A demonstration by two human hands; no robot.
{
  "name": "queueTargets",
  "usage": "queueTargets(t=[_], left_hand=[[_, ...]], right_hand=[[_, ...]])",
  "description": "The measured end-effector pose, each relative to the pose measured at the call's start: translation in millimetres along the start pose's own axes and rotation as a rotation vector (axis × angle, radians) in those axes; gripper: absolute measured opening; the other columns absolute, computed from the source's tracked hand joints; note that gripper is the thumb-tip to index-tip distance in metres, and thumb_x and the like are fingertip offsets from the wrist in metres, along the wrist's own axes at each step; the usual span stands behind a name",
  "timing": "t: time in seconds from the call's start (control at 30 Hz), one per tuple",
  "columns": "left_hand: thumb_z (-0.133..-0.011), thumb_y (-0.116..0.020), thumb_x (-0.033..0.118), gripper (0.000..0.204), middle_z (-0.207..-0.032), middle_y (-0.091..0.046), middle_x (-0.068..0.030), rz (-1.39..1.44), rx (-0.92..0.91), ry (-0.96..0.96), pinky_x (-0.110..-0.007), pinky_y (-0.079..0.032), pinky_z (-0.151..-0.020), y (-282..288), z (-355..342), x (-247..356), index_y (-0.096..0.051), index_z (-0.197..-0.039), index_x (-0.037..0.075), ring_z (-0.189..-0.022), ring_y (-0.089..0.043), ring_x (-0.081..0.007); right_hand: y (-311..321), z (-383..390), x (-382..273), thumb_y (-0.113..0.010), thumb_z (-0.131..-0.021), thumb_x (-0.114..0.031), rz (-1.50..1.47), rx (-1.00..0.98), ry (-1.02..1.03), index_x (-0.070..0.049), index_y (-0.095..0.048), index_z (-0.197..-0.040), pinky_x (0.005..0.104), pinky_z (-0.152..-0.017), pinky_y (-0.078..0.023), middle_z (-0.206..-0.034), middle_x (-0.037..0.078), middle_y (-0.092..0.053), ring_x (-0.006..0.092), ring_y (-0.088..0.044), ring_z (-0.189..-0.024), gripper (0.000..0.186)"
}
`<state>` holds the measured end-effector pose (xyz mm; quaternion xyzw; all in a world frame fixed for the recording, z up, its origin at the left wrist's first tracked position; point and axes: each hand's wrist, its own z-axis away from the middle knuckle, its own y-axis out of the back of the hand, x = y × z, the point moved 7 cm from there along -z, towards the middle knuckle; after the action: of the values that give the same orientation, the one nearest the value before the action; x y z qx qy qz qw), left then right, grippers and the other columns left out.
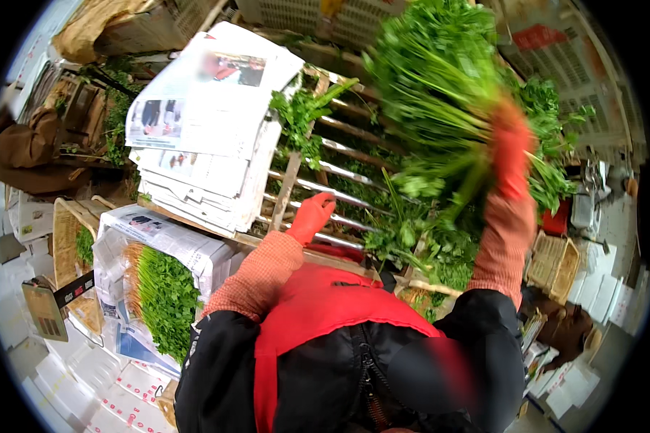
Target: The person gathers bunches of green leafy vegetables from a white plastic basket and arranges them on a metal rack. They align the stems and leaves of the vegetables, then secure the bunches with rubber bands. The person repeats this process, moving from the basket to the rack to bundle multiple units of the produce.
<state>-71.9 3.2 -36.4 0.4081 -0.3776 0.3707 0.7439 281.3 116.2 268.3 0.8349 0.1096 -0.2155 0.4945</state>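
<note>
My right hand (pixel 511 155), in an orange-red glove and blurred by motion, grips a big bunch of leafy celery-like greens (pixel 440 86) by the stems. Its leaves fan out toward the far side. My left hand (pixel 313 216), gloved alike, rests low over the near edge of a slatted wooden rack (pixel 290 180). Its fingers are curled, with nothing visible in them. A small loose sprig of greens (pixel 302 119) lies on the slats beyond it. More loose greens (pixel 419 238) lie on the rack's right part, below the raised bunch.
A stack of newspapers (pixel 195 137) covers the rack's left part. At lower left, a newspaper-lined container (pixel 209 249) holds greens (pixel 165 296) with orange-brown root ends. Wicker baskets (pixel 72 224) stand on the left and right. White boxes (pixel 126 397) lie at lower left; plastic crates (pixel 578 79) stand at far right.
</note>
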Motion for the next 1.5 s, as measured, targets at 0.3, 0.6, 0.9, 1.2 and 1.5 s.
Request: queueTargets(t=[0.3, 0.6, 0.9, 1.2, 1.5], left_hand=[[-0.080, -0.066, 0.020, 0.028, -0.092, -0.066, -0.0143, -0.206, -0.031, -0.271, -0.039, -0.051, -0.073, -25, 14, 46, -0.064, -0.104, 0.006, -0.082, -0.063, -0.0323], [-0.074, -0.067, 0.027, 0.056, -0.121, -0.049, -0.0232, -0.884, -0.508, -0.752, -0.040, -0.049, -0.064, -176, 37, 98, -0.049, -0.124, 0.010, -0.081, -0.061, -0.0309], [-0.075, -0.055, 0.008, 0.006, -0.080, -0.060, -0.0180, -0.655, -0.380, -0.822, -0.043, -0.049, -0.060, -179, -25, 106, -0.060, -0.076, 0.005, -0.073, -0.061, -0.0365], [-0.080, -0.064, 0.022, 0.052, -0.120, -0.056, -0.0214, -0.531, 0.536, -0.501, -0.041, -0.044, -0.093, 82, -180, 182, -0.050, -0.125, 0.000, -0.110, -0.054, -0.0375], [-0.085, -0.059, 0.012, 0.025, -0.096, -0.068, -0.0111, 0.039, 0.485, -0.276, -0.031, -0.050, -0.075, 103, -77, 120, -0.064, -0.109, 0.004, -0.082, -0.064, -0.0230]], right_hand=[[69, -43, -22, -0.055, -0.093, -0.041, -0.113, 0.110, -0.214, -0.007, -0.069, -0.097, 0.0285, -0.045, -0.045, -0.066, 0.008, -0.064, 0.0160, -0.059, -0.050, 0.036], [75, -26, 101, -0.061, -0.087, -0.047, 0.094, 0.095, -0.113, -0.005, -0.067, -0.103, 0.0332, -0.070, -0.050, -0.087, 0.010, -0.071, 0.0219, -0.067, -0.080, 0.046], [135, 16, 142, -0.063, -0.087, -0.044, 0.224, 0.309, -0.163, -0.009, -0.068, -0.106, 0.0296, -0.066, -0.049, -0.081, 0.007, -0.070, 0.0154, -0.064, -0.073, 0.040], [168, 45, 10, -0.060, -0.091, -0.028, -0.516, 0.284, -0.148, -0.005, -0.067, -0.100, 0.0260, -0.058, -0.047, -0.085, 0.010, -0.067, 0.0200, -0.064, -0.069, 0.026], [20, 23, 45, -0.061, -0.088, -0.033, -0.182, 0.085, -0.084, -0.004, -0.062, -0.105, 0.0357, -0.070, -0.049, -0.086, 0.020, -0.064, 0.0348, -0.063, -0.077, 0.033]])
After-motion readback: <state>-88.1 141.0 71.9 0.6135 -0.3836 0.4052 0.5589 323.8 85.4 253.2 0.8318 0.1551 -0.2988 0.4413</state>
